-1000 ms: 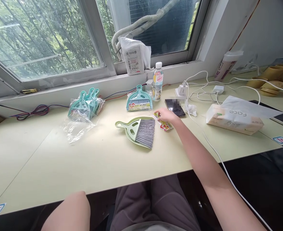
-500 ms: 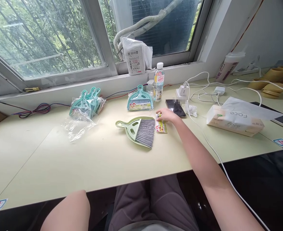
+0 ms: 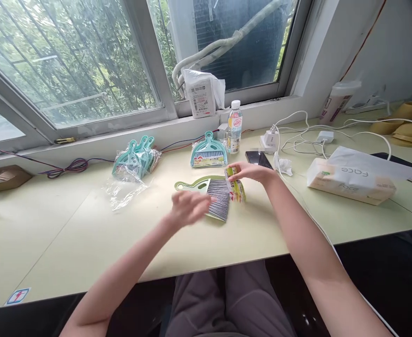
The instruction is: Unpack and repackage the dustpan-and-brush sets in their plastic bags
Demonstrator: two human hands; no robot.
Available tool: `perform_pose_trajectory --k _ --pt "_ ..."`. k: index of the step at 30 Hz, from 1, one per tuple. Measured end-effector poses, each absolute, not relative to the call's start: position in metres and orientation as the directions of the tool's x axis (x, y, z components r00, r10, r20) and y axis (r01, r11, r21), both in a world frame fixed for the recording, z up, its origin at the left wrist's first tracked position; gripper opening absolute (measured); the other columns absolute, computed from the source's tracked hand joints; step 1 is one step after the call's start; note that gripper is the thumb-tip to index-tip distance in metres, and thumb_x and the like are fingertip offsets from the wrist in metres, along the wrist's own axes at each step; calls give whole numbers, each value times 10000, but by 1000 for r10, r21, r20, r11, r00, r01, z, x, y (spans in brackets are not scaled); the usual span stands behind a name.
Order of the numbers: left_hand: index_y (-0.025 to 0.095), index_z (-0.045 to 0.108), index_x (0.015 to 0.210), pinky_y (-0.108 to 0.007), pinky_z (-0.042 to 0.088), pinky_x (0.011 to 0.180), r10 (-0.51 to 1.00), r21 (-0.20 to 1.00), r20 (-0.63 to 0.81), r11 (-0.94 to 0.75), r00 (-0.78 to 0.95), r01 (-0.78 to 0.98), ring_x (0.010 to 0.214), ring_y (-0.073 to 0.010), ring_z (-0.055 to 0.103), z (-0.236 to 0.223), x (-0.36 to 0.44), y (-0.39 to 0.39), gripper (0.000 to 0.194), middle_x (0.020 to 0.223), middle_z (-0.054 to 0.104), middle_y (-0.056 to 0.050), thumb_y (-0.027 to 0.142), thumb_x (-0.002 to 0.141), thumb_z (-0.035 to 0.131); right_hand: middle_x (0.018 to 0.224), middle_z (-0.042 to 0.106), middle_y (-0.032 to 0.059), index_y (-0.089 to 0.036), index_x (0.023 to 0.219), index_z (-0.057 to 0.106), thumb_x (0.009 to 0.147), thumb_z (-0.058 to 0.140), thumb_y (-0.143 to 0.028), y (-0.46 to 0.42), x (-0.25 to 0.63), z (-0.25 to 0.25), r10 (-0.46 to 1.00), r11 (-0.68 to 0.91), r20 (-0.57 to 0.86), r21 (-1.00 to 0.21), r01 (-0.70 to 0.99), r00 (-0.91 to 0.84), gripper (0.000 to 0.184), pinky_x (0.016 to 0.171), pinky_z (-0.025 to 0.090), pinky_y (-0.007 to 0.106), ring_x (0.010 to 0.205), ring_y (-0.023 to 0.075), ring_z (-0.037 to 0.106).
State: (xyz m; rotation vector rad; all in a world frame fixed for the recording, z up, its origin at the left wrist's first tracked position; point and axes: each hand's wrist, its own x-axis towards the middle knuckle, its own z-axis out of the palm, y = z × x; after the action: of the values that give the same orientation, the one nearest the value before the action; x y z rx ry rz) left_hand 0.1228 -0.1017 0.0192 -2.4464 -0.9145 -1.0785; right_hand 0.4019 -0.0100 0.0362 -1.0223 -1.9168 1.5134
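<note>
My right hand [image 3: 253, 172] pinches the top of a colourful printed paper label [image 3: 237, 192], which stands tilted off the desk beside the bristle end of a small hand brush [image 3: 219, 199]. The brush has grey bristles and a pale green handle, and it lies in a green dustpan [image 3: 213, 178]. Over the near side of this set hovers my left hand [image 3: 191, 208], slightly blurred, its fingers stretched out and holding nothing. It covers part of the brush and pan. Behind them lies a wrapped teal dustpan-and-brush set [image 3: 209, 153].
Several teal dustpan sets [image 3: 135, 157] in clear wrap lie at the back left, near loose plastic film [image 3: 123, 194]. A bottle [image 3: 234, 128], a phone [image 3: 258, 159], a charger [image 3: 269, 139] with trailing cables and a tissue pack [image 3: 349, 182] line the back and right.
My left hand has come in from the lower left to above the brush. My right hand has raised the label from lying flat. The view has shifted slightly.
</note>
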Motion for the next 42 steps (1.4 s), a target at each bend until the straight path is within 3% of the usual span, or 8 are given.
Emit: perform_pose_trajectory --k 5,10,17,20,23,31,37,42 --pt "225 637 733 -313 383 811 614 193 731 -603 296 774 657 -138 603 11 102 -38 133 709 689 20 305 838 631 712 602 -18 -183 763 581 600 781 -418 -11 375 26 791 89 -6 -988 125 -611 349 560 364 213 631 102 530" --pt "252 692 757 -268 402 712 817 431 573 -372 69 822 638 -148 614 4 86 -30 73 702 697 30 252 808 640 779 648 7 -188 766 609 622 747 -382 -7 351 8 954 115 -46 -855 506 -295 278 597 380 245 682 142 566" --pt "207 661 914 -245 361 607 743 282 659 -388 116 878 546 -123 532 10 90 -47 253 617 617 10 356 923 457 916 641 19 -228 836 596 636 729 -468 -8 343 1 990 130 36 -568 813 -134 339 702 386 285 881 210 568" --pt "197 645 912 -259 397 651 645 86 625 -616 439 783 636 -145 570 11 98 -59 327 658 625 -8 499 850 537 1079 564 59 -243 977 565 602 761 -458 -7 339 -3 984 178 119 -520 835 -135 475 819 396 335 1068 258 491" --pt "183 603 1080 -335 423 848 357 -157 517 -854 778 496 980 -224 587 12 114 -72 497 1045 656 -99 584 787 586 1129 521 73 -260 1059 539 626 749 -452 -7 337 -7 985 163 128 -497 852 -114 519 890 379 395 1142 283 433" --pt "169 581 1089 -286 466 713 308 -338 278 -855 910 393 877 -167 624 0 126 -78 230 1039 660 -81 266 948 427 1237 529 127 -207 1219 509 730 647 -490 -2 344 -10 996 43 89 -587 809 11 581 930 383 383 1212 289 424" --pt "98 558 1148 -284 512 746 263 -481 258 -800 930 360 963 -181 635 -2 120 -76 286 1089 656 -132 62 906 412 864 698 83 -165 842 698 846 474 -470 2 357 -4 998 -20 -52 -663 748 -19 379 815 432 311 947 257 614" --pt "60 581 1093 -321 540 771 342 -399 282 -808 896 434 988 -219 650 -2 121 -77 323 1080 660 -177 -8 874 353 1148 653 112 -152 1094 647 846 494 -384 2 345 -11 1000 1 20 -751 660 21 373 929 420 328 1100 235 575"
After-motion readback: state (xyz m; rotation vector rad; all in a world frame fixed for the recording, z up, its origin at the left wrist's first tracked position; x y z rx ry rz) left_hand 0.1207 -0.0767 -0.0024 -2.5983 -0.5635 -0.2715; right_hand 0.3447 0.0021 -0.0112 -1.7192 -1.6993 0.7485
